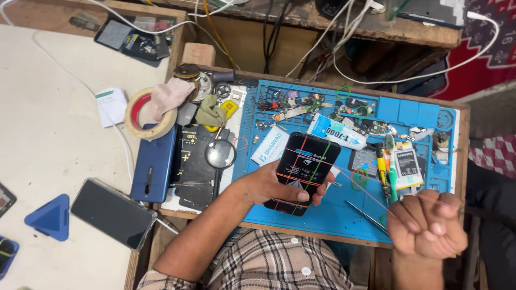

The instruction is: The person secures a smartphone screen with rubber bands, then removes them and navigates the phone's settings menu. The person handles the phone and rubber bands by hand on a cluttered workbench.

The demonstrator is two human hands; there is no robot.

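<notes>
- The left hand (269, 185) grips a black phone (303, 172) wrapped in rubber bands, fingers closed around its lower half, above the blue work mat (333, 215).
- The right hand (427, 223) is a closed fist past the mat's near right corner, pinching a thin red band (stretched taut toward the phone).
- Tweezers (367, 216) lie on the mat between the hands.
- Small parts and a glue tube (338, 133) crowd the mat's far edge; its near strip is barer.
- A magnifier (220, 153) sits just left of the mat on the bench.
</notes>
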